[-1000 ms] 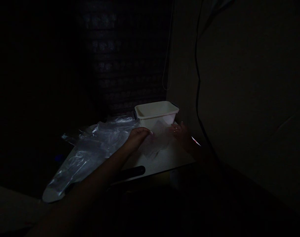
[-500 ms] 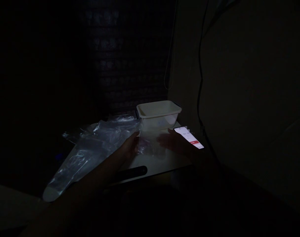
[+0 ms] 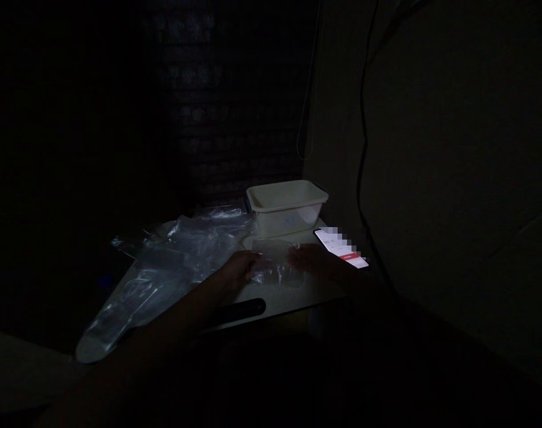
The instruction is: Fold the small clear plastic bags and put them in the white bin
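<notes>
Between my hands, over the pale table [image 3: 297, 295], is a clear plastic bag [image 3: 276, 267]. My left hand [image 3: 243, 266] is closed on its left edge. At its right side my right hand [image 3: 304, 258] grips the other edge, though the dim light blurs the fingers. Left of my left hand lies a loose heap of clear plastic bags [image 3: 176, 255], spread over the table and past its left edge. Just behind my hands stands a white plastic tub [image 3: 284, 221].
A lit phone [image 3: 340, 246] lies by the table's right side. A dark cable [image 3: 363, 142] runs down the right wall. Near the front edge of the table is a dark slot [image 3: 241, 310]. A dark, ridged surface [image 3: 208, 119] rises behind; most surroundings are very dark.
My right hand, blurred and apart from the bag's edge before, now holds its right side. The bag appears more spread between both hands. Tub, phone and bag heap stay in place.
</notes>
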### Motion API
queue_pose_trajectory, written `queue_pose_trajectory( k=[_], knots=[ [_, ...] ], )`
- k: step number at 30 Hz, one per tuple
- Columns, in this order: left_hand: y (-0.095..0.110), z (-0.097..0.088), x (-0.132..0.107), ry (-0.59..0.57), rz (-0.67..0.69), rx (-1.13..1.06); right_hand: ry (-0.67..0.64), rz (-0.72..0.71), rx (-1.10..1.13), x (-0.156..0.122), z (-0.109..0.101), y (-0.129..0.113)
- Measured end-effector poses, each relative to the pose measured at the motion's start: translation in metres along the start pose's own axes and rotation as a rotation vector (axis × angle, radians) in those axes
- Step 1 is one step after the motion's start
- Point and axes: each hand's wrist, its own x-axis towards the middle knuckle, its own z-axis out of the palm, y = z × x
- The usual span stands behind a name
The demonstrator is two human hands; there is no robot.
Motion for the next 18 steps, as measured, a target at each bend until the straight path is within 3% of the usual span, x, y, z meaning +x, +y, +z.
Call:
queue_pose_trajectory(
  k=[5,10,18],
  knots=[
    [-0.0025,-0.0030,0.0024,-0.045,0.004,0.001,-0.095,0.116,0.136,0.0013,-0.0025,-0.0014],
    [-0.0011,-0.0003,0.0022,0.004,0.011,0.004,-0.129,0.215,0.236,0.0018,-0.0053,-0.0005],
    [-0.0016,-0.0049,0.0022,-0.004,0.070,0.016,-0.094,0.314,0.358,0.0007,-0.0087,-0.0072]
  ],
)
